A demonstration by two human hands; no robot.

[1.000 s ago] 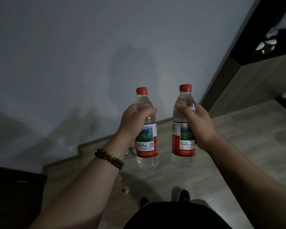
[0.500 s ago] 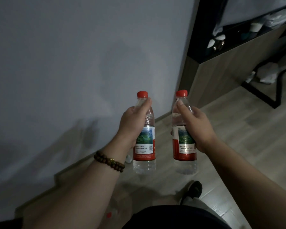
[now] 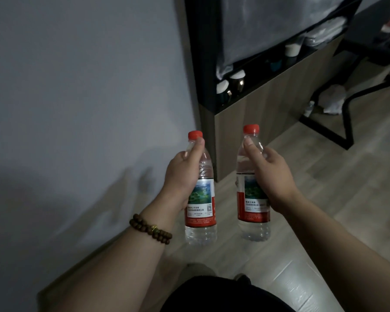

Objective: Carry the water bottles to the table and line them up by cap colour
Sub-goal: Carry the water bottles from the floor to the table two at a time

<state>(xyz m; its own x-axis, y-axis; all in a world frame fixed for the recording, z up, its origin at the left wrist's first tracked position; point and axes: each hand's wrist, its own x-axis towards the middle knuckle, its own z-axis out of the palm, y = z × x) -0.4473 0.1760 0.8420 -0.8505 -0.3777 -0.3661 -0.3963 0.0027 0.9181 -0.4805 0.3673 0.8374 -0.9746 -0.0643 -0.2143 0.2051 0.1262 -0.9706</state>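
A grey wall fills the left side. A bead bracelet sits on the left wrist. The left hand grips the left bottle at its shoulder, holding it upright in the air above the floor. The thumb lies up the neck with its tip just under the red cap, and the other fingers curl round the far side, out of sight. Its label has a green landscape picture, a white panel of small print with a square code, and a red band. None of the writing can be read.

The right bottle is upright too, just beside the first and not touching it, with the same red cap and the same kind of label, its print also too small to read. The right hand holds it round the shoulder, thumb up the neck and fingers wrapped behind, dimly seen through the clear plastic.

Behind stands a dark cabinet with white-lidded jars on a shelf, its upper contents blurred. At far right a black frame is cut off by the edge, with a crumpled white thing under it.
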